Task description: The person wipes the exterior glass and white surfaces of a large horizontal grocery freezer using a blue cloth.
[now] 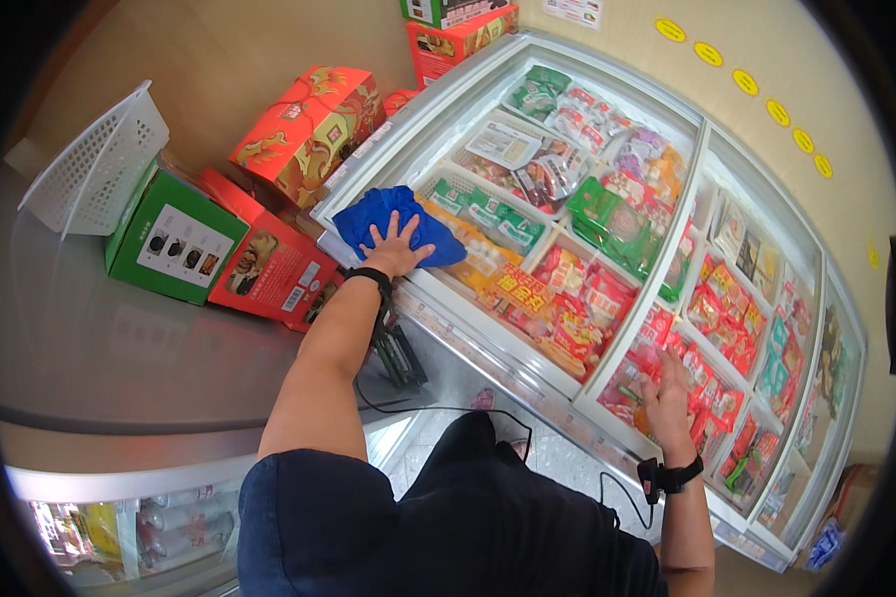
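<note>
My left hand (396, 245) lies with spread fingers on a crumpled blue cloth (397, 216), pressing it on the near left corner of a chest freezer with a glass top. My right hand (666, 395) is over the freezer's glass further right, fingers apart and holding nothing; whether it touches the glass I cannot tell. Beneath the glass, white baskets hold packaged frozen food, such as red bags (702, 380), green packs (616, 220) and a yellow pack (478, 250) close to the cloth. Both wrists wear black bands.
Left of the freezer, a grey counter (119, 351) bears a white plastic basket (101, 164), a green box (175, 235) and red cartons (306, 134). A black cable (448, 408) hangs in front of me. A lit display case (142, 522) stands at lower left.
</note>
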Demonstrator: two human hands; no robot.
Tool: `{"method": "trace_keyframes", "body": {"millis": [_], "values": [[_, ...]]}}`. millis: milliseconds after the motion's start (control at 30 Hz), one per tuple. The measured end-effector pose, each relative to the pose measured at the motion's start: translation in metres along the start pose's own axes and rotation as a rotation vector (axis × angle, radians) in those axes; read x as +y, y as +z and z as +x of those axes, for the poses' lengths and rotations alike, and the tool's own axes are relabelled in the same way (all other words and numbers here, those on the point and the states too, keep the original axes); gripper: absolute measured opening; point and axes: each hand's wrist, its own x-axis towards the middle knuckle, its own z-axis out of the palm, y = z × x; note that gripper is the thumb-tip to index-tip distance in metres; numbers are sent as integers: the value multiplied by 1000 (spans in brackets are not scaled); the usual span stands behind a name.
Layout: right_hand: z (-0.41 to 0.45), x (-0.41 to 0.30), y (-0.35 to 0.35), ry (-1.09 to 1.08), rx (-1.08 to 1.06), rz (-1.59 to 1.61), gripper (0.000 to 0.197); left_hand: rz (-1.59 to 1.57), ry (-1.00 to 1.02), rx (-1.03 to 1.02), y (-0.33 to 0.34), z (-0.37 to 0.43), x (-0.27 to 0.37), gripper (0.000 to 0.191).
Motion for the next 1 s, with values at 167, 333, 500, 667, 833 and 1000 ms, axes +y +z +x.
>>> {"method": "trace_keyframes", "body": {"millis": [167, 333, 500, 667, 833, 1000], "values": [[75, -33, 28, -77, -15, -4, 53, -52, -62, 71, -17, 35, -40, 79], [121, -27, 62, -32, 5, -264, 56, -57, -93, 35, -36, 54, -44, 78], [128, -41, 72, 39, -213, -498, 69, -14, -103, -12, -46, 69, -31, 79], [126, -38, 76, -16, -208, -532, 71, -29, -9, 47, -57, 99, -1, 78], [125, -40, 74, -17, -206, -520, 72, -51, 74, 99, -72, 139, 41, 77], [123, -43, 73, 12, -212, -527, 74, -42, 119, 123, -85, 170, 74, 76]]}}
